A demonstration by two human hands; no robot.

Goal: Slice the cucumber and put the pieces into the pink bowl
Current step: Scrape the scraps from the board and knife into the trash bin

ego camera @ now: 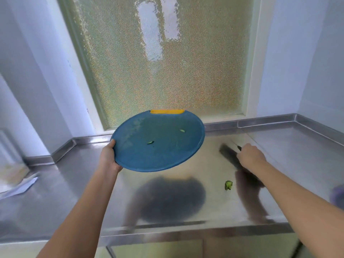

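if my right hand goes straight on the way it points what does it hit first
Probably the right rim of the raised blue cutting board. Depth is unclear: if the right hand, gripping the knife, runs lower, it passes under it to the steel upstand below the window.

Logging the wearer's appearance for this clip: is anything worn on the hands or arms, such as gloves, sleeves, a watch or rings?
Nothing worn shows. The left hand and right hand are ungloved, with no rings visible. The left forearm and right forearm are bare to the frame's edge: no sleeve, cuff, watch, bracelet or marking. The right hand is slightly blurred, so a thin ring could be missed.
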